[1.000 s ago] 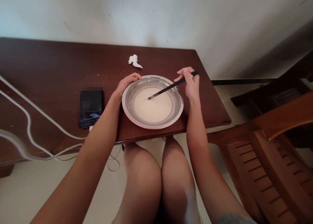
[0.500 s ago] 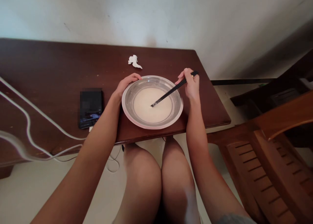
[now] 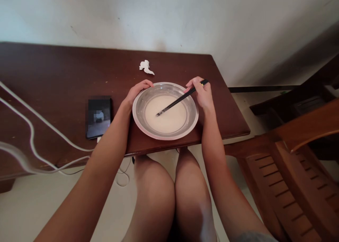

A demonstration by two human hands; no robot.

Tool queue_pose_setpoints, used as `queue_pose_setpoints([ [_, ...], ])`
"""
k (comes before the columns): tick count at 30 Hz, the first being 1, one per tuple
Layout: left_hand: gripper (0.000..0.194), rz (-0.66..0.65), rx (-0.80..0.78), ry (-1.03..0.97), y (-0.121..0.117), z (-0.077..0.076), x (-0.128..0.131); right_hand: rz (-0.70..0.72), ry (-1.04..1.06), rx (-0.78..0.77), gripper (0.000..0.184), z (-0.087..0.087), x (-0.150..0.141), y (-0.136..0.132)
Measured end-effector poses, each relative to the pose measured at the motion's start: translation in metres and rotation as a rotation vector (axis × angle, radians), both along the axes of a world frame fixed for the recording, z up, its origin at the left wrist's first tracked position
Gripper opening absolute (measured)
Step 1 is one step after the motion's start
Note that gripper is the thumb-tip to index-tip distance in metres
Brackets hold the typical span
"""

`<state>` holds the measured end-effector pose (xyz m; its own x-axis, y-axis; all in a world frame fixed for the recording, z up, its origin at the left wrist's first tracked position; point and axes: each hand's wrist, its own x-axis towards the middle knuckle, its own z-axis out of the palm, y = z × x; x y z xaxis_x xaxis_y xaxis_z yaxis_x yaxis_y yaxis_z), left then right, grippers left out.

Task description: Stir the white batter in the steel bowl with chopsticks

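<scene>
A wide metal bowl (image 3: 137, 118) sits at the table's front edge, holding a creamy white liquid (image 3: 169, 120). My left hand (image 3: 138, 90) grips the bowl's left rim, its fingertips over the edge. In my closed right hand (image 3: 202, 94) is a pair of black chopsticks (image 3: 180, 98), slanting down to the left across the bowl. Their tips, coated with white, meet the liquid near its middle; how deep they reach I cannot tell.
Behind the bowl a crumpled white tissue (image 3: 146, 67) lies on the dark wooden table (image 3: 66, 72). A phone (image 3: 98, 118) with a lit screen rests left of my forearm, near white cables (image 3: 31, 132). A slatted wooden chair (image 3: 278, 182) stands at the right.
My right hand has shifted slightly left, and the chopstick tips have moved left through the bowl. My left hand keeps its place on the rim. The phone screen shows a different picture.
</scene>
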<state>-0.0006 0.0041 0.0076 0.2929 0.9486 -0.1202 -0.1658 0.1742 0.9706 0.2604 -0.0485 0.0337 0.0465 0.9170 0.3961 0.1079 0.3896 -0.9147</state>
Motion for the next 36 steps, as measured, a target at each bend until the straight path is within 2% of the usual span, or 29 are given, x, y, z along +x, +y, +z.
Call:
queue_pose_setpoints([
  [5,0.014,-0.003,-0.003,0.025,-0.0007,0.0018,0.0002,-0.166,0.054,0.006,0.046,0.0014,0.0032,0.0009],
  [9,0.013,-0.015,0.002,0.027,-0.0009,0.0025,0.0006,0.011,0.044,0.006,0.042,-0.0008,0.0006,0.0013],
  [11,0.012,-0.019,-0.008,0.007,-0.0015,0.0028,0.0009,0.053,0.033,0.018,0.039,-0.0021,-0.0003,0.002],
  [16,0.012,-0.022,0.005,-0.016,-0.0025,0.0027,0.001,-0.114,0.087,0.03,0.042,-0.0017,0.0038,0.0024],
  [22,0.012,-0.03,-0.002,0.0,-0.0013,0.0027,0.0008,0.061,0.009,0.0,0.041,-0.0013,-0.0014,0.0001],
  [27,0.011,-0.026,0.005,0.017,-0.0015,0.0039,0.001,-0.113,0.077,0.027,0.043,-0.001,0.0036,0.0021],
  [32,0.01,-0.035,-0.011,0.012,-0.0016,0.0042,0.0011,0.045,0.029,0.017,0.04,-0.0015,0.0002,0.0012],
  [34,0.01,-0.036,-0.008,0.005,-0.0015,0.0038,0.0008,0.017,0.021,0.031,0.039,-0.0021,0.0006,0.002],
  [36,0.01,-0.036,-0.008,-0.003,-0.0016,0.0033,0.0005,-0.076,0.037,0.04,0.042,-0.0026,0.0031,0.0032],
])
